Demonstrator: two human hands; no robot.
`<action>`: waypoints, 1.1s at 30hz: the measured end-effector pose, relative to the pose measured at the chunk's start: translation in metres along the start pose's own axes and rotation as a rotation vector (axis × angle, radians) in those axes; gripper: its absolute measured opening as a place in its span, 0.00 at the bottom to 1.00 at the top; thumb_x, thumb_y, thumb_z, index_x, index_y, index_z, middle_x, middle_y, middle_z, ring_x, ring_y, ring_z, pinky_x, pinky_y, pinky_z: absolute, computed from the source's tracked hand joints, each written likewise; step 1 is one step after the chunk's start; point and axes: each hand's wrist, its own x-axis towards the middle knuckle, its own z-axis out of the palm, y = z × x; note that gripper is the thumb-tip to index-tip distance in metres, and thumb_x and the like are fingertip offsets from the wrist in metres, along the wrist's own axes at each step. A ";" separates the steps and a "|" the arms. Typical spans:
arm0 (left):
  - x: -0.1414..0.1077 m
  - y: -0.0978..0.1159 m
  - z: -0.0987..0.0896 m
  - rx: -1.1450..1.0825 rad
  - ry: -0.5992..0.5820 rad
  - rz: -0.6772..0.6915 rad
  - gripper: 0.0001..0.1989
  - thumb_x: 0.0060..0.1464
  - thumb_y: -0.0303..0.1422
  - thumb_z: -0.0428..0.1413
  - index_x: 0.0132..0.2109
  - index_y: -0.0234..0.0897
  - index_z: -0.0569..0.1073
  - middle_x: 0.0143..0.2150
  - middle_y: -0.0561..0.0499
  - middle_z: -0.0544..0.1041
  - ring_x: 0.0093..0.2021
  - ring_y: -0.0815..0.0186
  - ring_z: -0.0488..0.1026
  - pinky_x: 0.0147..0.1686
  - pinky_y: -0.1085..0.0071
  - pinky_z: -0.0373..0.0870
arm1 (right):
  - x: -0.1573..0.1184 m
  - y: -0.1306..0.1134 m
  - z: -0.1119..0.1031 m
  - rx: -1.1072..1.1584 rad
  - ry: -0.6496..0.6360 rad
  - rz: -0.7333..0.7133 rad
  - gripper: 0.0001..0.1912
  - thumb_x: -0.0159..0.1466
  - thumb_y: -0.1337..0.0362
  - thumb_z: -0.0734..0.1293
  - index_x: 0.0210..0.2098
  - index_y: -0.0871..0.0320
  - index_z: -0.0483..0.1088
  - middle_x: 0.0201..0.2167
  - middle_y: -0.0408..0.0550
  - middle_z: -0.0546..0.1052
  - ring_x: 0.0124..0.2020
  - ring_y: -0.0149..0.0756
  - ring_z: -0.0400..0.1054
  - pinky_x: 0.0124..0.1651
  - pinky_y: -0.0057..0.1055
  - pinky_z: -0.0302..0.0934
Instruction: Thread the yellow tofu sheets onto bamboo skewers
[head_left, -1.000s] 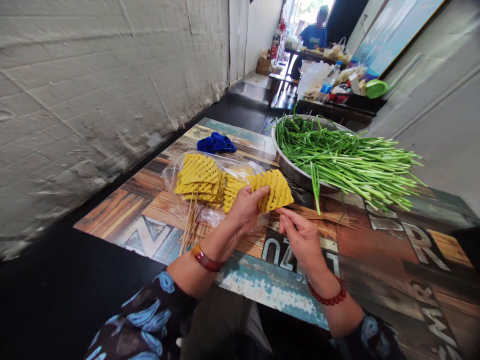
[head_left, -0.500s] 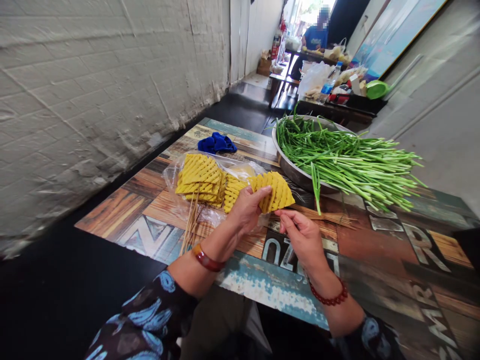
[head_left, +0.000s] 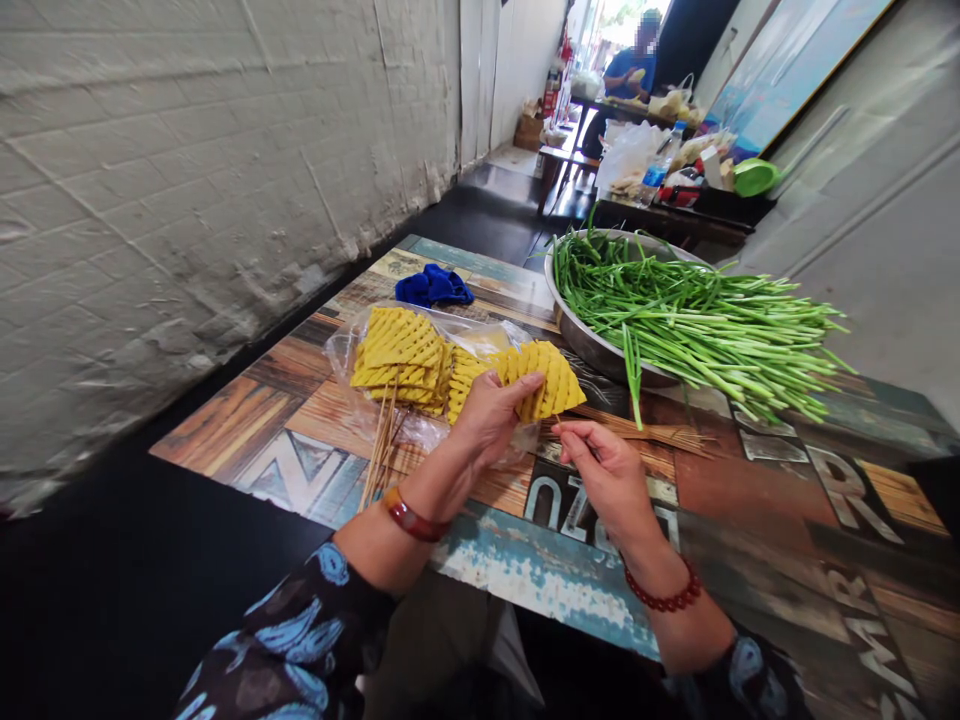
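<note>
Between the thumb and fingers of my left hand (head_left: 489, 412) is a yellow slit-cut slice (head_left: 553, 382), which looks like tofu. My right hand (head_left: 606, 462) pinches a thin bamboo skewer (head_left: 558, 420), whose short visible part meets the slice's lower edge; how far it runs inside is hidden. Left of my hands, a stack of similar yellow slices (head_left: 401, 355) lies on a clear plastic bag (head_left: 341, 352). Several bamboo skewers (head_left: 382, 445) stick out from the stack toward me. More loose skewers (head_left: 660, 432) lie on the table behind my right hand.
A metal basin (head_left: 581, 335) heaped with long green chives (head_left: 697, 320) stands to the right on the patterned table (head_left: 247, 420). Behind the bag lies a blue cloth (head_left: 433, 286). Farther back, a person in blue (head_left: 631, 75) sits at another table. A white wall (head_left: 225, 150) runs along the left.
My right hand has shifted very slightly, and a bit of skewer now shows between its fingertips and the slice. The slice has tilted a little. The distant person's hands have risen.
</note>
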 end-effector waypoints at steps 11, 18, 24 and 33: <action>-0.002 0.002 0.000 -0.002 -0.013 -0.051 0.17 0.39 0.32 0.71 0.39 0.31 0.80 0.37 0.45 0.83 0.41 0.58 0.80 0.45 0.65 0.75 | 0.001 -0.003 -0.005 -0.056 0.025 -0.023 0.12 0.66 0.56 0.66 0.38 0.56 0.79 0.25 0.44 0.78 0.29 0.34 0.71 0.37 0.32 0.64; 0.000 0.000 -0.001 -0.042 0.001 -0.064 0.15 0.42 0.34 0.69 0.38 0.32 0.80 0.36 0.46 0.83 0.42 0.57 0.80 0.45 0.64 0.76 | 0.003 -0.002 -0.004 -0.028 0.036 -0.011 0.12 0.65 0.55 0.67 0.37 0.56 0.79 0.27 0.45 0.80 0.28 0.34 0.72 0.36 0.32 0.66; -0.001 0.000 -0.001 -0.012 -0.028 -0.051 0.17 0.39 0.33 0.70 0.39 0.33 0.80 0.38 0.46 0.83 0.42 0.57 0.80 0.44 0.64 0.76 | 0.003 -0.003 -0.006 -0.044 0.022 -0.019 0.13 0.66 0.55 0.66 0.37 0.56 0.79 0.25 0.44 0.78 0.27 0.34 0.71 0.36 0.32 0.65; -0.003 -0.001 0.000 0.014 -0.061 -0.047 0.18 0.38 0.32 0.71 0.40 0.32 0.80 0.38 0.45 0.83 0.39 0.59 0.80 0.43 0.65 0.74 | 0.004 -0.004 -0.008 -0.067 0.012 -0.030 0.13 0.66 0.55 0.66 0.36 0.56 0.79 0.23 0.43 0.76 0.26 0.34 0.70 0.35 0.31 0.64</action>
